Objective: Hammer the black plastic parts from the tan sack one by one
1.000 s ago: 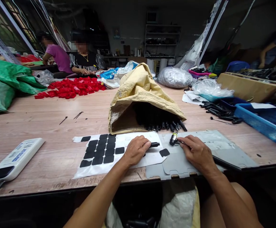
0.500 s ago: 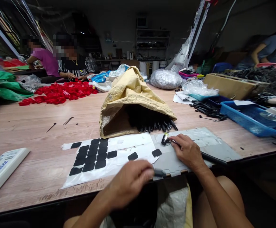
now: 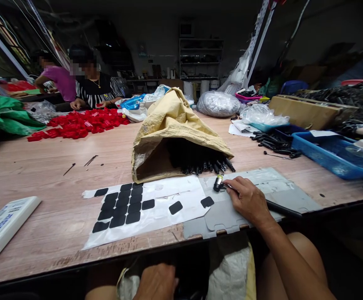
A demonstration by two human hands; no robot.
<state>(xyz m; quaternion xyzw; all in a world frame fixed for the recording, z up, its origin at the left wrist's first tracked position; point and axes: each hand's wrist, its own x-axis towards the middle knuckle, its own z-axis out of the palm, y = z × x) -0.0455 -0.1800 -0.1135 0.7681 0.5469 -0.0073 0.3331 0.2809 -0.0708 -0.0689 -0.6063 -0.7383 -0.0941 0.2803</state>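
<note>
Right hand: While the left hand (image 3: 158, 281) is down below the table edge, the person's right hand (image 3: 248, 200) is closed around the hammer (image 3: 219, 183), over the grey board (image 3: 281, 187).
Hammer: Its head, black and silver with a yellow-green end, sits above the board, just in front of the yellow sack (image 3: 178, 116); a black handle end sticks out behind the hand.
Left hand's grip: The fingertips are hidden, so whether they are apart or clamped on something cannot be told.
Lower sack: The pale sack (image 3: 229, 266) gapes beneath the table, the left hand at its mouth; its contents are too dark to tell.
Yellow sack: It lies on its side, mouth towards the person, with many slim black parts (image 3: 206, 162) inside and some tips poking out.
White sheet: Black square patches (image 3: 122, 206) cluster on the left of the sheet (image 3: 161, 191); others lie separately towards its right end.
Blue tray: The tray (image 3: 321, 156) holds a clear jar (image 3: 362, 152) with a white lid.
Teal tray: It bears crumpled clear plastic (image 3: 264, 113).
Far left: Red pieces (image 3: 81, 122) are heaped loose beside a green sack (image 3: 6, 114).
</note>
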